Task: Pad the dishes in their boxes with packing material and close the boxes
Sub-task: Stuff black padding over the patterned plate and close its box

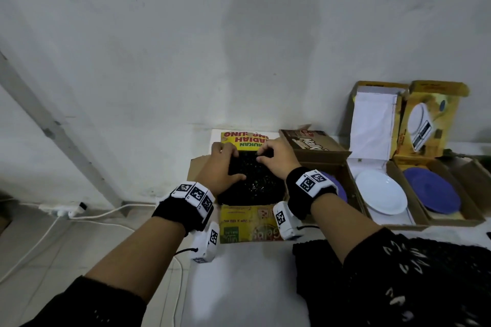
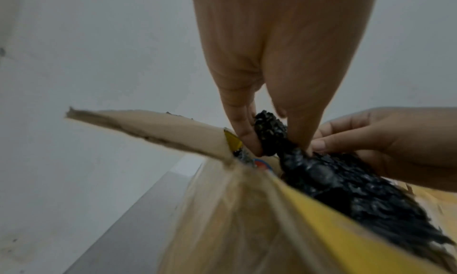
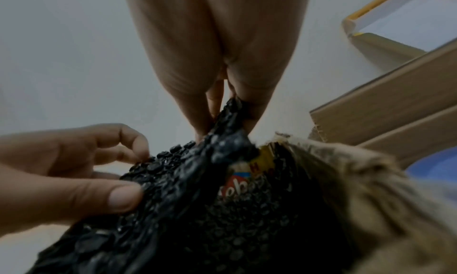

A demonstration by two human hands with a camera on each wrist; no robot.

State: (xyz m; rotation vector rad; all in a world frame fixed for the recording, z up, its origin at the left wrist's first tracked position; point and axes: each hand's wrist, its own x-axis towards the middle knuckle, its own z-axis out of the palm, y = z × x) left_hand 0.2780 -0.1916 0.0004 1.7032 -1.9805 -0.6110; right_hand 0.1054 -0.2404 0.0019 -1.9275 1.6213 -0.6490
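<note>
Bubble wrap (image 1: 252, 183), a black sheet, fills the open yellow box (image 1: 247, 223) on the table as two hands work its far edge; seen from the head, the left hand (image 1: 220, 167) and right hand (image 1: 276, 162) both have fingers curled over that edge, and the dish in this box is hidden under the sheet. To the right, a white plate (image 1: 380, 194) and a blue plate (image 1: 433, 191) lie uncovered in their own open boxes, with more black wrap (image 1: 398, 287) heaped on the near table. From the left wrist, the left hand's thumb and fingers pinch a bunched fold of the sheet just inside the box's brown flap (image 2: 158, 125). From the right wrist, the right hand's fingertips nip the same raised edge, with the left hand's thumb pressed on the sheet beside it. The sheet looks light, soft and springy, likely to bunch and lift back unless tucked down; its edges and corners seem the best hold, pressed gently, since the plate beneath is probably breakable and the thin flaps may bend.
</note>
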